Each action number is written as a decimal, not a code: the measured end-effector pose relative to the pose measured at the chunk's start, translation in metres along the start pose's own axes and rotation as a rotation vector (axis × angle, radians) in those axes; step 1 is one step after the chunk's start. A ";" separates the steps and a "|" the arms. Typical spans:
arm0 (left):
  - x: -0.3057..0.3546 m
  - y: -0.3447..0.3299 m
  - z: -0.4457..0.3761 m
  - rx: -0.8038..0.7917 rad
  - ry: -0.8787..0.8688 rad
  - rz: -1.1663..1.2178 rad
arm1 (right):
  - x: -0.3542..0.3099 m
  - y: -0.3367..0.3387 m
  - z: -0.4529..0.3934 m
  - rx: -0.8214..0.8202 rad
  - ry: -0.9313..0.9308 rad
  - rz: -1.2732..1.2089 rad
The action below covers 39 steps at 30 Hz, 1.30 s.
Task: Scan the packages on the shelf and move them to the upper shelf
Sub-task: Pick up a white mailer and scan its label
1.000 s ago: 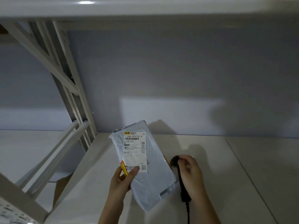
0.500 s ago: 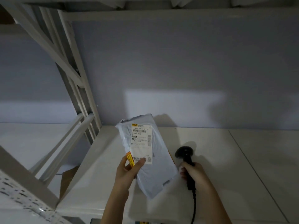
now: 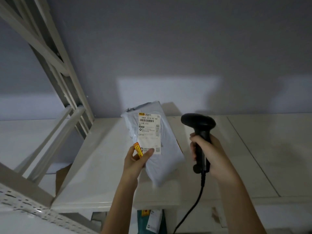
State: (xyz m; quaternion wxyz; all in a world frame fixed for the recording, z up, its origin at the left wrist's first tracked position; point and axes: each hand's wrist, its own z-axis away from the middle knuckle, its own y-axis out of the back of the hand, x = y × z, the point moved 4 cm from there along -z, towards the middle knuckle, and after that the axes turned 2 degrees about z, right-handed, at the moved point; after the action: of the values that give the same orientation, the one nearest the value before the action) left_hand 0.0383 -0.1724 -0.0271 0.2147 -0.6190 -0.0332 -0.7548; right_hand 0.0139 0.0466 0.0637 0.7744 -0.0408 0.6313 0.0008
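Observation:
My left hand point(image 3: 136, 159) grips the lower left edge of a grey plastic mailer package point(image 3: 162, 154), held up tilted over the white shelf point(image 3: 104, 162). A white shipping label with a barcode faces me, and a yellow sticker sits by my thumb. My right hand point(image 3: 211, 154) holds a black handheld barcode scanner point(image 3: 200, 132) upright by its handle, to the right of the package, its head level with the label. The cable point(image 3: 194, 208) hangs down from the handle.
A grey wall rises behind the shelf. White metal uprights and diagonal braces point(image 3: 55, 68) stand at left, with a perforated rail point(image 3: 22, 205) at the lower left. Another labelled package point(image 3: 152, 220) shows below the shelf's front edge. A brown cardboard piece point(image 3: 62, 176) lies at left.
My right hand has raised the scanner from lying low on the shelf to upright beside the package. The view has tilted so the shelf sits lower; my left hand keeps the package.

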 end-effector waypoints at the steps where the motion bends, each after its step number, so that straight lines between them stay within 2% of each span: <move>1: -0.001 -0.004 0.000 -0.009 0.000 0.004 | -0.006 -0.005 0.006 -0.035 0.019 0.001; 6: -0.005 -0.021 0.002 -0.017 0.007 0.041 | -0.016 -0.029 0.028 -0.148 0.039 0.051; 13: -0.012 -0.033 0.003 -0.004 0.013 0.082 | -0.009 -0.039 0.034 -0.071 0.054 0.031; 26: -0.014 -0.036 0.000 -0.009 0.024 0.081 | -0.009 -0.048 0.039 -0.099 0.082 0.145; 29: -0.014 -0.036 0.001 -0.012 0.032 0.090 | -0.012 -0.055 0.037 -0.266 -0.020 0.077; 30: -0.014 -0.036 0.001 -0.012 0.032 0.093 | -0.012 -0.056 0.036 -0.266 -0.021 0.072; 33: -0.014 -0.033 0.002 0.000 0.031 0.089 | -0.006 -0.046 0.034 -0.091 0.058 0.099; 39: -0.009 -0.017 0.001 0.053 0.027 0.104 | 0.018 -0.017 0.000 0.052 0.010 0.233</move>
State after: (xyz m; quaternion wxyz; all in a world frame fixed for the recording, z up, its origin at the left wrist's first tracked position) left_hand 0.0340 -0.1539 -0.0312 0.2703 -0.6038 -0.0181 -0.7497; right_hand 0.0181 0.0284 0.0466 0.7666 0.0530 0.6356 0.0744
